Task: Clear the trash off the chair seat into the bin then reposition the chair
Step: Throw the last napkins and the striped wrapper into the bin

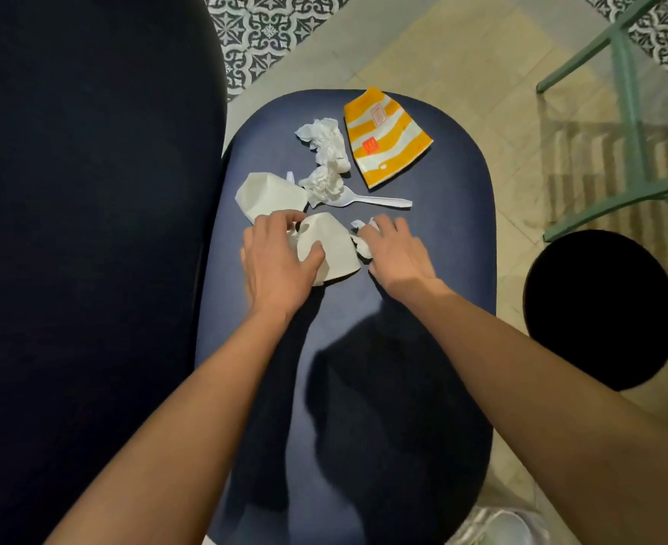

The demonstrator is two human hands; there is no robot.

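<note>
Paper cup (pixel 332 247) in left grip (pixel 275 261), tissue (pixel 362 241) in right grip (pixel 397 255)

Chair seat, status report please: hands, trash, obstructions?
Left hand grips crushed paper cup. Right hand grips tissue scrap. Striped wrapper, spoon, tissues left on chair seat. No obstruction seen.

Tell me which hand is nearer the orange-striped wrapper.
Right. The right hand, pinching a tissue scrap, is straight below the wrapper; the left hand, holding a crumpled cup, is farther down-left.

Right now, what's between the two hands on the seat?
Head view: a crushed white paper cup, gripped by the left hand; the right hand pinches a tissue scrap beside it.
</note>
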